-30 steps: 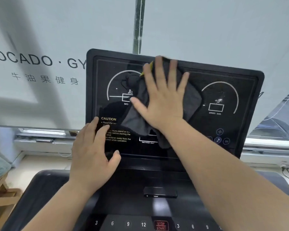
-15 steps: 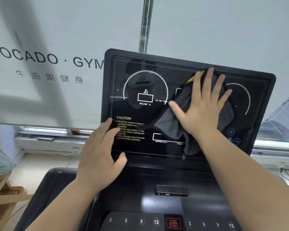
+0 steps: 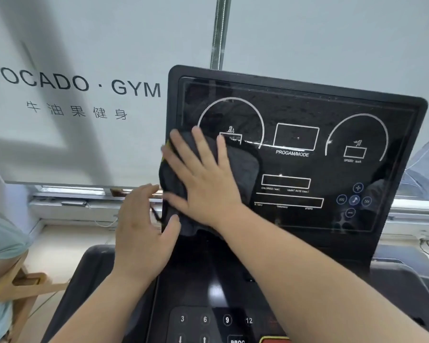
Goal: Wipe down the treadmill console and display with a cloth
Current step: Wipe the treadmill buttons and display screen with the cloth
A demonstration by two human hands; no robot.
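The treadmill's black glossy display (image 3: 307, 149) stands upright with white dial outlines and small boxes on it. Below it slopes the console (image 3: 208, 280) with number buttons. My right hand (image 3: 203, 179) lies flat, fingers spread, pressing a dark grey cloth (image 3: 245, 167) against the display's lower left part. The cloth overlaps the display's left edge and hides the text there. My left hand (image 3: 141, 231) is just left of that edge, fingers apart and slightly blurred, its thumb by the display's bottom left corner, holding nothing.
Behind the display hangs a pale blind (image 3: 72, 58) with gym lettering, and a metal pole (image 3: 219, 30) rises above it. A window sill (image 3: 72, 204) runs behind. A wooden chair (image 3: 22, 283) and a person's teal sleeve (image 3: 0, 243) are at the far left.
My right hand has swept the cloth from the display's right side to its lower left. My left hand has come off the display to its left edge. The view has shifted left.
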